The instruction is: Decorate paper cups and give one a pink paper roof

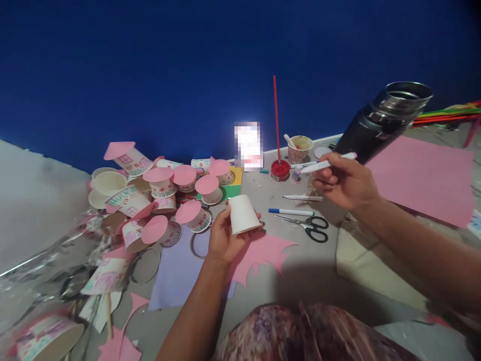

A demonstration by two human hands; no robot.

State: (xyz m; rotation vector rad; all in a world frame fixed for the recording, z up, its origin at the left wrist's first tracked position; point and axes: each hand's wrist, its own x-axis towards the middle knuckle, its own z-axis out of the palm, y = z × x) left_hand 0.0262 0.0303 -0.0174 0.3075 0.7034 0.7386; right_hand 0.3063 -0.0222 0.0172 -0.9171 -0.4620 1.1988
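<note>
My left hand [225, 235] is wrapped round a plain white paper cup [243, 215], held bottom up and slightly tilted. In my right hand [347, 183] is a white marker pen [326, 163] with a pink end, its other end pointing left toward the cup but apart from it. On the floor between my hands lie a blue-capped marker [291, 212], another white marker [302, 198] and black-handled scissors [317, 229]. A cut pink paper scrap [259, 255] and a purple sheet [173, 281] lie under my left hand and forearm.
Decorated paper cups with pink paper tops [158, 175] crowd the left side. Beyond my hands stand a red paint pot [280, 170] with a red stick and a patterned cup [300, 148]. A black flask [376, 125] leans behind my right hand, beside a pink sheet [421, 180].
</note>
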